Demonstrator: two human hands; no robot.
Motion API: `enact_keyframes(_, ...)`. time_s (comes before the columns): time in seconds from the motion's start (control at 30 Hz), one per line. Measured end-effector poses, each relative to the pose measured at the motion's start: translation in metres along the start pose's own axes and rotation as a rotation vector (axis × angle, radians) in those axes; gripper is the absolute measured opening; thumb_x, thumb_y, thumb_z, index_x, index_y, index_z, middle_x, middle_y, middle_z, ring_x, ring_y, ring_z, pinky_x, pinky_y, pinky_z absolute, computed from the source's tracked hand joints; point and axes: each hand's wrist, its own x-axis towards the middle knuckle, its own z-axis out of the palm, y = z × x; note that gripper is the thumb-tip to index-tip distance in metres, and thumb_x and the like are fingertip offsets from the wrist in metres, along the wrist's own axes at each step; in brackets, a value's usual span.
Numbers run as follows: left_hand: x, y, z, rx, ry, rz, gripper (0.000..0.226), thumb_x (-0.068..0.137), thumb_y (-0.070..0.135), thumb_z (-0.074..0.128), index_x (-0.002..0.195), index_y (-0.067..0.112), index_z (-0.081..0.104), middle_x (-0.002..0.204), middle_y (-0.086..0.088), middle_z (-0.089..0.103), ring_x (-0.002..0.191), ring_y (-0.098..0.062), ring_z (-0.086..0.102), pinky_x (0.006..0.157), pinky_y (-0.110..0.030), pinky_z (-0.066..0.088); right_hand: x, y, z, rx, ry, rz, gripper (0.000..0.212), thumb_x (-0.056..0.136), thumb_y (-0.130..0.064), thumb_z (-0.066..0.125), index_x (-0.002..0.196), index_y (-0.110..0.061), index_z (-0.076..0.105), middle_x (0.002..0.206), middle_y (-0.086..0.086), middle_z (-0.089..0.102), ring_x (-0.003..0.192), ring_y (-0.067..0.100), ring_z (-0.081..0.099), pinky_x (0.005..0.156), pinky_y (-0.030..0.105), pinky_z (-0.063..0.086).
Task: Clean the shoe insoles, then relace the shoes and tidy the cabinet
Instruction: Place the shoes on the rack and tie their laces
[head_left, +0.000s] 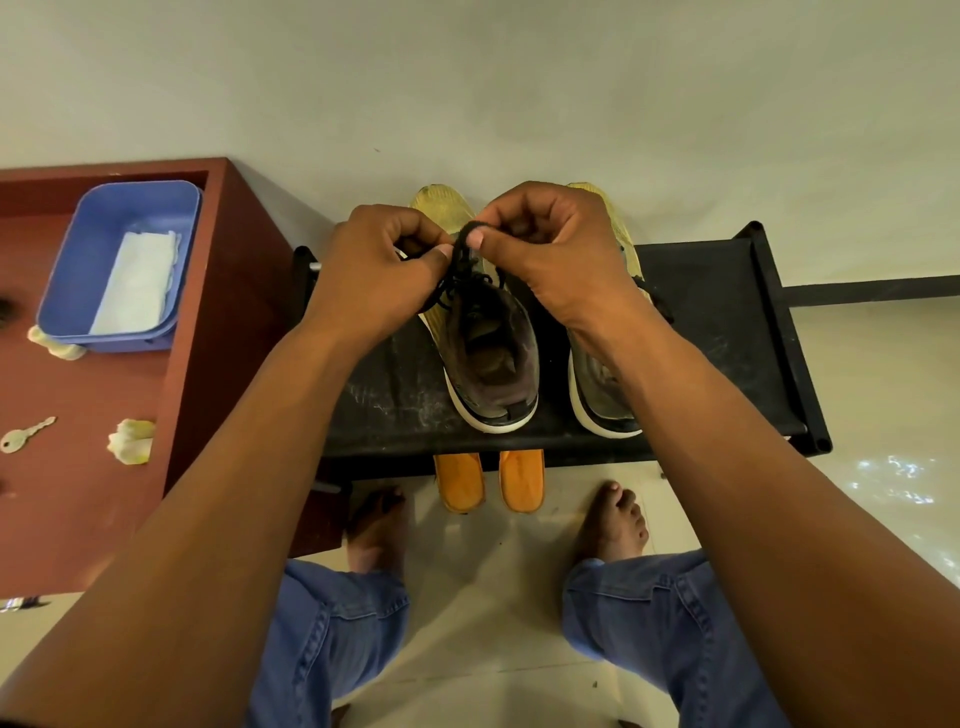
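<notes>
Black shelving (727, 332) against a pale wall carries my two yellow shoes; the left shoe (488, 358) sits between my wrists. My left hand (374, 270) and right hand (550, 249) both pinch its black lace (460, 260) over the tongue. Orange insoles (488, 480) poke out below. Beside me, a blue tub (78, 270) rests on the red cabinet (218, 322).

I am looking at a black cord shoelace (456, 262), yellow knit sneakers with white soles (485, 358), a black fabric rack shelf (711, 322), orange foam insoles (460, 480), a blue plastic tub (124, 260), a reddish-brown wooden cabinet (223, 312), and my blue denim jeans (332, 644).
</notes>
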Motion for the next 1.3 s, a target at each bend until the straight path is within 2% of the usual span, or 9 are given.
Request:
enact_keyframes(0.17, 0.000, -0.004, -0.003, 0.007, -0.021, -0.020, 0.008, 0.095, 0.019, 0.073, 0.089, 0.023, 0.078, 0.078, 0.011, 0.072, 0.063, 0.006, 0.062, 0.061, -0.010, 0.048, 0.005, -0.001, -0.008, -0.030, 0.173, 0.094, 0.033, 0.097, -0.028, 0.070, 0.088, 0.004, 0.072, 0.079, 0.022, 0.068, 0.068, 0.020, 0.055, 0.063, 0.031, 0.046)
enact_keyframes(0.37, 0.000, -0.010, -0.010, 0.061, -0.060, -0.073, 0.009, 0.093, 0.021, 0.074, 0.088, 0.027, 0.079, 0.081, 0.015, 0.073, 0.068, 0.006, 0.064, 0.065, -0.014, 0.046, 0.009, 0.007, -0.021, -0.164, 0.333, 0.179, 0.040, 0.099, -0.036, 0.063, 0.076, -0.006, 0.075, 0.061, 0.003, 0.070, 0.044, 0.008, 0.051, 0.056, 0.028, 0.043)
enact_keyframes(0.5, 0.001, -0.015, -0.015, 0.087, -0.058, -0.128, 0.010, 0.091, 0.023, 0.075, 0.085, 0.030, 0.080, 0.084, 0.013, 0.075, 0.080, -0.003, 0.068, 0.072, -0.021, 0.048, 0.007, -0.004, -0.033, 0.173, 0.377, 0.291, 0.027, 0.103, -0.021, 0.060, 0.090, -0.003, 0.075, 0.066, 0.007, 0.070, 0.050, 0.013, 0.052, 0.046, 0.026, 0.044)
enact_keyframes(0.63, 0.001, -0.018, -0.015, 0.116, -0.054, -0.173, 0.009, 0.089, 0.024, 0.075, 0.084, 0.029, 0.081, 0.080, 0.017, 0.072, 0.080, -0.002, 0.065, 0.069, -0.021, 0.044, 0.011, -0.003, -0.042, 0.341, 0.478, 0.295, 0.016, 0.099, -0.010, 0.064, 0.101, 0.003, 0.072, 0.077, 0.013, 0.075, 0.060, 0.016, 0.063, 0.058, 0.029, 0.056)
enact_keyframes(0.73, 0.001, -0.016, -0.013, 0.103, -0.084, -0.170, 0.009, 0.090, 0.023, 0.074, 0.086, 0.025, 0.081, 0.081, 0.013, 0.074, 0.080, -0.003, 0.065, 0.067, -0.021, 0.044, 0.013, 0.007, -0.042, -0.123, 0.481, 0.245, 0.017, 0.085, -0.016, 0.071, 0.102, -0.016, 0.074, 0.091, 0.000, 0.076, 0.081, 0.013, 0.071, 0.077, 0.035, 0.061)
enact_keyframes(0.87, 0.001, -0.013, -0.012, 0.088, -0.113, -0.152, 0.009, 0.092, 0.019, 0.073, 0.087, 0.021, 0.081, 0.081, 0.011, 0.074, 0.077, -0.003, 0.065, 0.069, -0.020, 0.044, 0.003, 0.005, -0.030, -0.860, 0.326, 0.072, 0.045, 0.084, -0.014, 0.063, 0.125, -0.032, 0.065, 0.132, -0.003, 0.057, 0.123, 0.026, 0.050, 0.092, 0.036, 0.041)
enact_keyframes(1.03, -0.002, -0.010, -0.011, 0.090, -0.113, -0.131, 0.008, 0.091, 0.019, 0.074, 0.087, 0.021, 0.081, 0.081, 0.001, 0.076, 0.083, -0.021, 0.071, 0.073, -0.027, 0.051, -0.006, -0.004, -0.009, -0.991, -0.044, -0.092, 0.069, 0.084, -0.001, 0.057, 0.139, -0.043, 0.056, 0.140, -0.016, 0.059, 0.131, 0.024, 0.040, 0.092, 0.042, 0.026)
enact_keyframes(1.13, -0.001, -0.008, -0.012, 0.082, -0.126, -0.119, 0.010, 0.091, 0.019, 0.074, 0.085, 0.024, 0.080, 0.081, -0.003, 0.076, 0.085, -0.026, 0.071, 0.078, -0.036, 0.057, -0.011, -0.001, 0.000, -1.036, -0.225, -0.075, 0.076, 0.081, -0.001, 0.060, 0.144, -0.043, 0.050, 0.132, -0.008, 0.062, 0.135, 0.024, 0.039, 0.102, 0.048, 0.025)
enact_keyframes(1.3, -0.002, -0.009, -0.015, 0.062, -0.135, -0.114, 0.012, 0.092, 0.019, 0.074, 0.085, 0.027, 0.080, 0.078, 0.002, 0.074, 0.074, -0.010, 0.065, 0.072, -0.026, 0.050, -0.005, 0.008, -0.002, -1.079, -0.121, -0.083, 0.050, 0.086, -0.009, 0.061, 0.128, -0.036, 0.061, 0.102, -0.002, 0.071, 0.115, 0.026, 0.057, 0.111, 0.050, 0.026)
